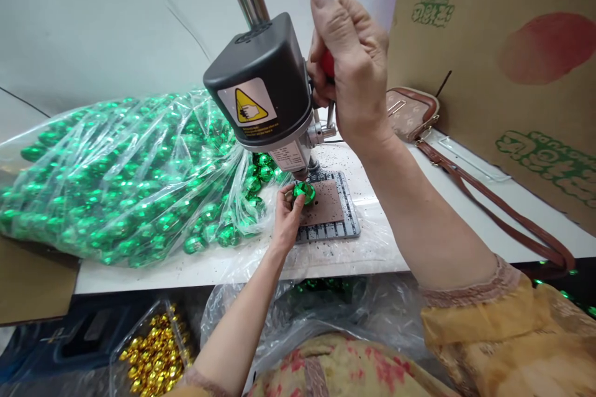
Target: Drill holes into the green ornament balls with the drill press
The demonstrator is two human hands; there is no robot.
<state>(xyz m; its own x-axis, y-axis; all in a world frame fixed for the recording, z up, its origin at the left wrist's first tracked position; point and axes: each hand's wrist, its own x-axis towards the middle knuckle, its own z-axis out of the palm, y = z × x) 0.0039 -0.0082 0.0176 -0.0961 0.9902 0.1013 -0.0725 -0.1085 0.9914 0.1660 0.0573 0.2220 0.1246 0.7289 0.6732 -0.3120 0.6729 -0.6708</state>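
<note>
Left hand (287, 217): thumb and fingers stand apart by just the width of the ball between them, pinching it from the side nearer the bench's left end.
Green ball (303, 193): shiny and faceted, directly under the machine's head, back from the bench's front edge; from here I cannot tell whether it touches the board below.
Right hand (356, 71): raised above the bench, fingers curled closed around the red knob (327, 64), thumb pointing up.
Machine (261, 80): black head on a shiny column, a yellow warning triangle on its front.
Base (352, 214): a grey slotted plate near the bench's front edge, bearing a brownish board (328, 211), both scattered with dark specks.
Clear bag (116, 180): stuffed with green balls, sprawled over the bench's left part, with more balls at its mouth beside the machine.
Bench (139, 278): white-topped; a small handbag (412, 113) sits toward its back right, against a big carton (470, 68), the brown strap (488, 211) trailing to the front edge.
Tub (116, 353): below the bench's front edge, toward the left, holding gold balls (156, 347).
</note>
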